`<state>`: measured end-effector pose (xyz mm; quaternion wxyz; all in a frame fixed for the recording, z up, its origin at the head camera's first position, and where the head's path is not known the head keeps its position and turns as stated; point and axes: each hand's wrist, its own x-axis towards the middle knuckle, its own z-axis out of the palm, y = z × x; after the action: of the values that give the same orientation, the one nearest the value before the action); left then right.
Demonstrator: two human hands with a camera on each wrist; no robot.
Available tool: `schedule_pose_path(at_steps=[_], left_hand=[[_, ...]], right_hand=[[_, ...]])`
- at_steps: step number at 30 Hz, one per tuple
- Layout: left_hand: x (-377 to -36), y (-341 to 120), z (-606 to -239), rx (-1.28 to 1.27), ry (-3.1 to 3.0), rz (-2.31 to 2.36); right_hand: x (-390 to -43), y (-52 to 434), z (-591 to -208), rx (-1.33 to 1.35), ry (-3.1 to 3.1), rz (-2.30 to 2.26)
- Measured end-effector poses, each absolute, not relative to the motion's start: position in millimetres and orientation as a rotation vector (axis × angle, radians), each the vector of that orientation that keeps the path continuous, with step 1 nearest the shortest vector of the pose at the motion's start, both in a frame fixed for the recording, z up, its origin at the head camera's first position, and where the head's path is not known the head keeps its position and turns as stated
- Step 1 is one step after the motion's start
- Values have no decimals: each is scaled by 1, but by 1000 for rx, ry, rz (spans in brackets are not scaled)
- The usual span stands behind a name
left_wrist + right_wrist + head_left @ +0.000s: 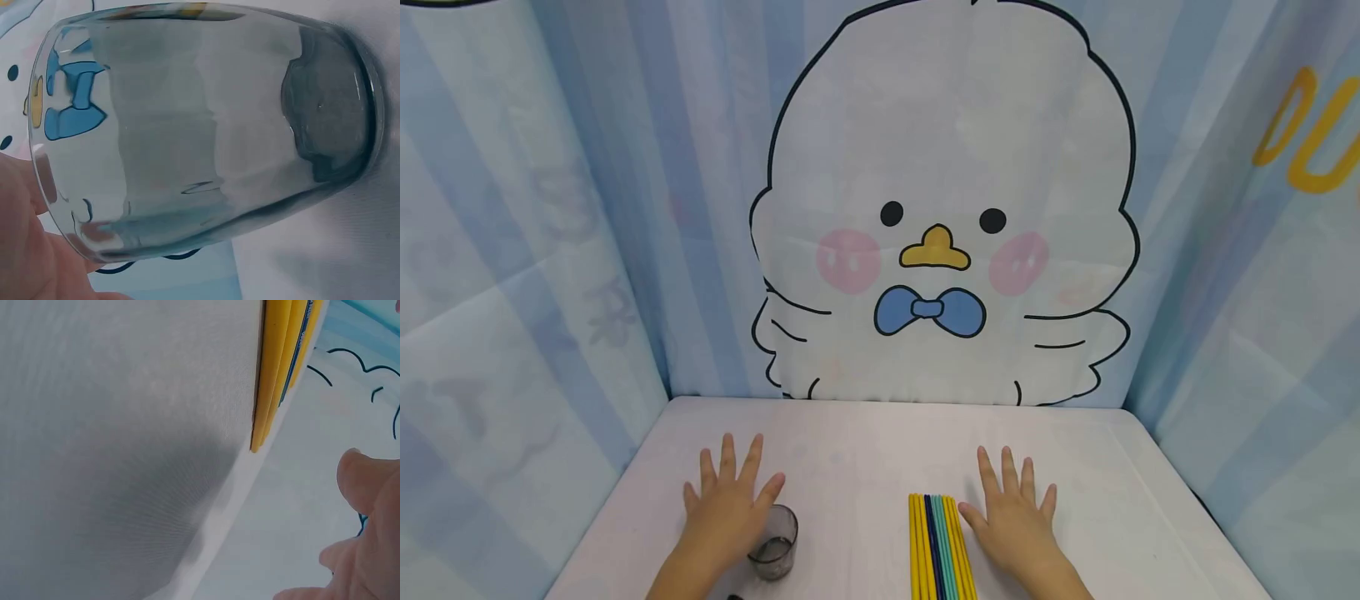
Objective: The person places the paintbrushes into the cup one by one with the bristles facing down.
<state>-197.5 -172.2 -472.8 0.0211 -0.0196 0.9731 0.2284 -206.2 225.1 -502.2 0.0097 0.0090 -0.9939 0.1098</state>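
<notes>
The tabletop [865, 442] is white and smooth, with a rounded far edge. Behind it and on both sides hangs a cloth backdrop [550, 250] with pale blue and white stripes. On the middle of the backdrop is printed a big white cartoon chick [947, 167] with pink cheeks, a yellow beak and a blue bow tie. Yellow letters [1300, 133] show on the right side cloth.

The left hand [726, 508] lies flat on the tabletop with its fingers straight and spread, so this grip is open and holds nothing. Just beside its thumb, touching or almost touching, stands a small glass [773, 542], upright, clear with a grey tint and a thick dark base.

The right hand [1015, 521] also lies flat with spread fingers, grip open. Just left of it lies a bundle of thin straws [940, 546], side by side and pointing away from the person: yellow at the outsides, dark blue and teal in the middle.
</notes>
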Motion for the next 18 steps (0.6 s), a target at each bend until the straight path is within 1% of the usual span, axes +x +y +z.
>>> schedule_pose_path(at_steps=[18], left_hand=[[-200,-183,-476,-18,2882,1010]], right_hand=[[-209,227,-504,-4,-3133,769]])
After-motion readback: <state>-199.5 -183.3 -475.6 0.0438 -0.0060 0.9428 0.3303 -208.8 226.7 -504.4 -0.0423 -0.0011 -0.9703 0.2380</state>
